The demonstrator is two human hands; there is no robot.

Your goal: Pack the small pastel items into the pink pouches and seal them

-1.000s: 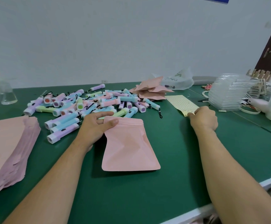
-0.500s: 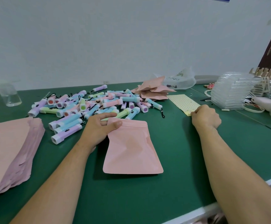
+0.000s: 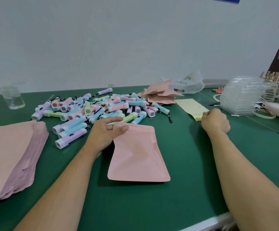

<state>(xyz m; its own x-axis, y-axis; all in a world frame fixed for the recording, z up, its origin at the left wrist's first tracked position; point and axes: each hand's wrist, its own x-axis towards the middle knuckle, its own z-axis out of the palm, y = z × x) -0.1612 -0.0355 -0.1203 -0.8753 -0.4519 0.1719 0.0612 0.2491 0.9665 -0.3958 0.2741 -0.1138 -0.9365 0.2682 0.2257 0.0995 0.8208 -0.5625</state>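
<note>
A pink pouch point(image 3: 138, 157) lies flat on the green table point(image 3: 185, 189) in front of me. My left hand point(image 3: 105, 132) grips its top left corner, thumb on top of the zip strip. Behind it sprawls a pile of small pastel flashlights point(image 3: 95, 110) in purple, blue, green and pink. My right hand point(image 3: 216, 121) is curled over the near end of a yellow dotted sheet point(image 3: 191, 107) and pinches its edge. A thick stack of empty pink pouches point(image 3: 8, 155) lies at the left. Several filled pink pouches point(image 3: 160, 94) are heaped at the back.
A clear glass beaker point(image 3: 13, 95) stands at the back left. Stacked clear plastic cases point(image 3: 245, 97) and a crumpled plastic bag point(image 3: 188, 84) sit at the back right. The table's white front edge point(image 3: 218, 220) runs along the lower right.
Both hands stay where they were, the left on the pouch corner and the right on the yellow sheet. Only the camera view has shifted slightly.
</note>
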